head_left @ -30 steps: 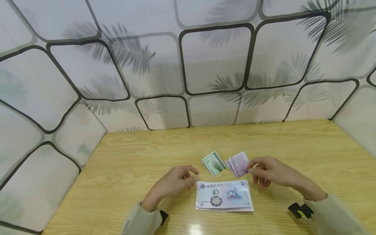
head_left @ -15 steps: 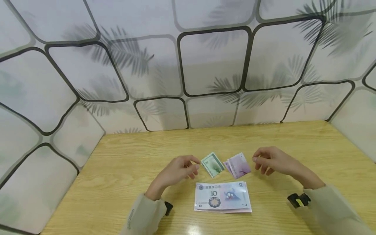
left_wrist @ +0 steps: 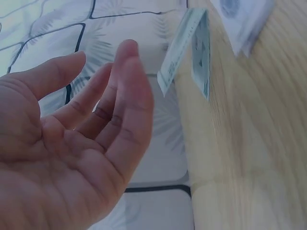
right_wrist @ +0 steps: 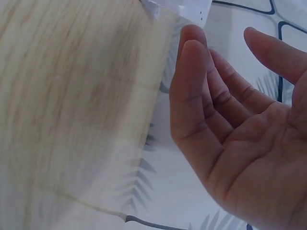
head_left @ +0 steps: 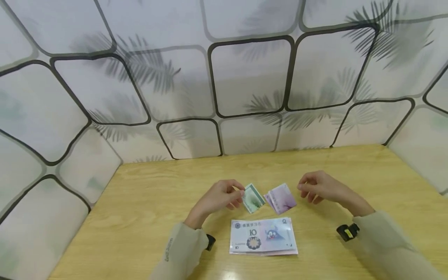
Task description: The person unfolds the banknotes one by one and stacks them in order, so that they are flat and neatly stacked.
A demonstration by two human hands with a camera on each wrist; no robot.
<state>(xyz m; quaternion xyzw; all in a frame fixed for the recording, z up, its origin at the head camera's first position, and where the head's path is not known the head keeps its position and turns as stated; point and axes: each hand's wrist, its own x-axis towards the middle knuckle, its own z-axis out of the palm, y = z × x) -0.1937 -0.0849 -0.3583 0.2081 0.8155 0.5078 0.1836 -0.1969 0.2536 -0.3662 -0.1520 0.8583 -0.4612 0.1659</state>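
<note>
One green note (head_left: pixel 253 199) — folded, left hand (head_left: pixel 222 195) just beside

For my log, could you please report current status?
Left hand, right hand empty. Green note, purple notes between them. Note stack nearer person, apparently not blocking.

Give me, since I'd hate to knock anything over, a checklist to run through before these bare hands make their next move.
1. Folded green paper note stands tented on the light wooden table: ok.
2. Bare left hand holds nothing, and the left wrist view shows a gap between it and that note: ok.
3. Bare right hand holds nothing: ok.
4. Folded purple paper note apart from the green one: cannot tell; their near corners almost meet.
5. Stack of pale rectangular paper notes squared up: not ok; lower edges poke out on the near side.
</note>
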